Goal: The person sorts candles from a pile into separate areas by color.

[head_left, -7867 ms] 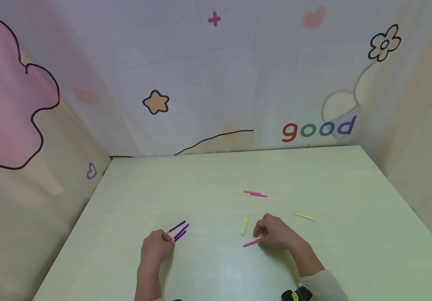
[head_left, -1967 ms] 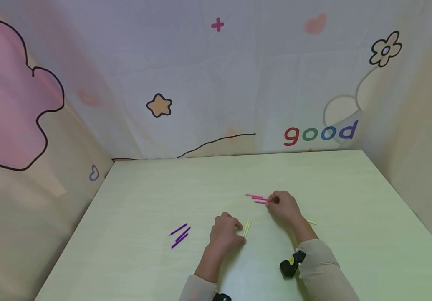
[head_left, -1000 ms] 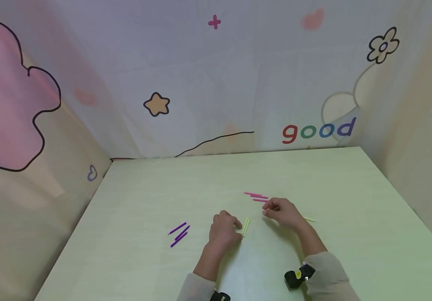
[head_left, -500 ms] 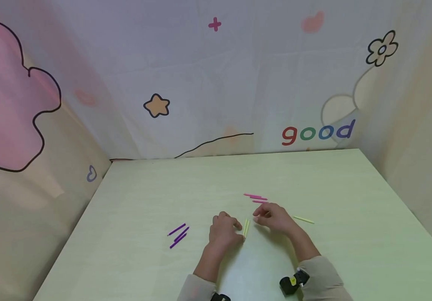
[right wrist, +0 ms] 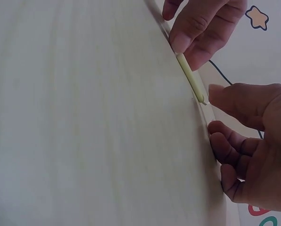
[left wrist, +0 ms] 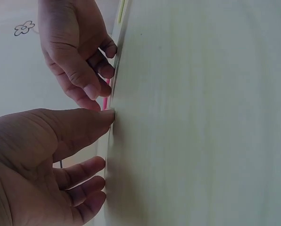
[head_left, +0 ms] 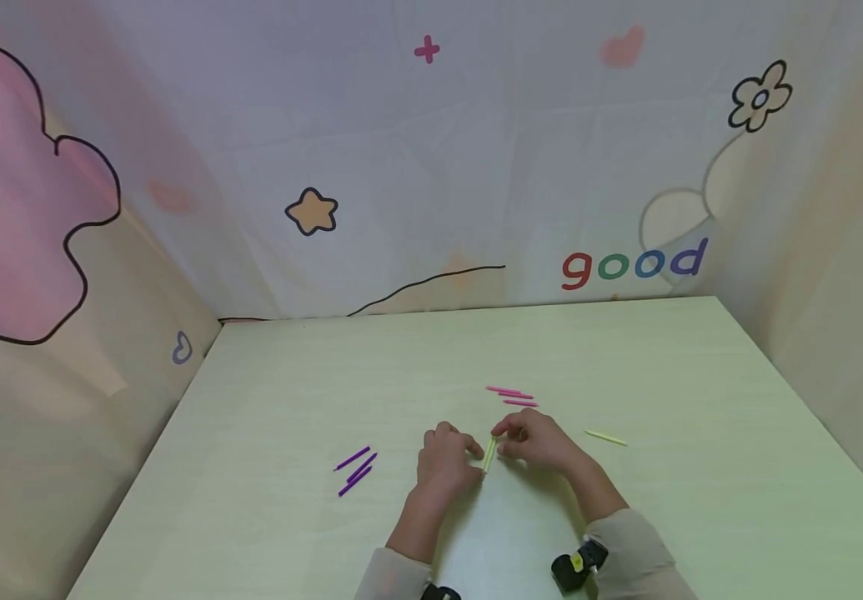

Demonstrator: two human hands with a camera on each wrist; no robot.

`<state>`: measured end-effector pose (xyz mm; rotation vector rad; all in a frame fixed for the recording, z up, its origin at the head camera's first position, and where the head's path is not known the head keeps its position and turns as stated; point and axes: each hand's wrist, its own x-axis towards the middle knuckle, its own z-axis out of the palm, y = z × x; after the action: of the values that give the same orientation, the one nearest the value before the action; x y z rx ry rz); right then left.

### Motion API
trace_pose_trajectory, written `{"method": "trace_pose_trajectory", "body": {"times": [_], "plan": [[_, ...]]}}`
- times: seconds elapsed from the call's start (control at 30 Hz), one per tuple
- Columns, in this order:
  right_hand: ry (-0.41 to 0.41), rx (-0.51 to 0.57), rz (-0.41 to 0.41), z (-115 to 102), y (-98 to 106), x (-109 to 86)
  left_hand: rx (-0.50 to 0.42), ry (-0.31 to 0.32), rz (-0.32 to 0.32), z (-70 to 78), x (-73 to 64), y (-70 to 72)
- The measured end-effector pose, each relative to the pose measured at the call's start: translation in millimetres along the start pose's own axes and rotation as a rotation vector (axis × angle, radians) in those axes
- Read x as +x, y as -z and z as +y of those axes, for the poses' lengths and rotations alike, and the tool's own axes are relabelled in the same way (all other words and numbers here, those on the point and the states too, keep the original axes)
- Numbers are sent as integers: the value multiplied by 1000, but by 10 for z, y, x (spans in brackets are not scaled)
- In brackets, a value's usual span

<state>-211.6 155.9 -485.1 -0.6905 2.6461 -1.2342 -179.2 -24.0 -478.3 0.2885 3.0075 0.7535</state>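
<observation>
Two thin yellow candles (head_left: 489,456) lie side by side on the table between my hands. My left hand (head_left: 446,461) is at their left, its thumb touching the near end and its fingers loosely bent. In the left wrist view, a gap shows between that thumb and the fingers. My right hand (head_left: 539,440) is at the far end of the yellow candles, fingers loosely bent and thumb apart from them. In the right wrist view, one yellow candle (right wrist: 191,79) runs from the left thumb towards the right thumb. Whether the right fingertips touch it is unclear.
Three pink candles (head_left: 516,395) lie close together beyond my right hand. Three purple candles (head_left: 356,471) lie to the left of my left hand. Another yellow candle (head_left: 606,437) lies alone at the right. A printed cloth (head_left: 401,167) stands behind the table (head_left: 288,367).
Earlier my right hand carried a pink candle over to the other pink ones and let go; it then came back to the yellow candles. My left hand left the purple candles for the yellow pair.
</observation>
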Motion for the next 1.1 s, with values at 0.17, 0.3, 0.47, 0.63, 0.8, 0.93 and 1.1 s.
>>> {"method": "trace_pose_trajectory", "body": {"times": [0.17, 0.3, 0.47, 0.63, 0.8, 0.93, 1.1], "plan": [[-20, -19, -11, -23, 13, 12, -17, -5, 17, -14, 7, 8], [-19, -32, -18, -22, 18, 20, -42, -4, 18, -30, 5, 15], [-37, -24, -41, -14, 10, 24, -72, 2, 11, -45, -8, 21], [-37, -25, -33, -1, 23, 18, -87, 6, 4, -49, 6, 35], [-13, -10, -30, 22, 32, 11, -96, 5, -5, -60, 16, 43], [-6, -6, -40, 40, 24, 11, -108, -4, 10, -74, 20, 37], [-7, 6, -80, 55, 26, 27, -97, -10, 19, -68, 41, 52]]}}
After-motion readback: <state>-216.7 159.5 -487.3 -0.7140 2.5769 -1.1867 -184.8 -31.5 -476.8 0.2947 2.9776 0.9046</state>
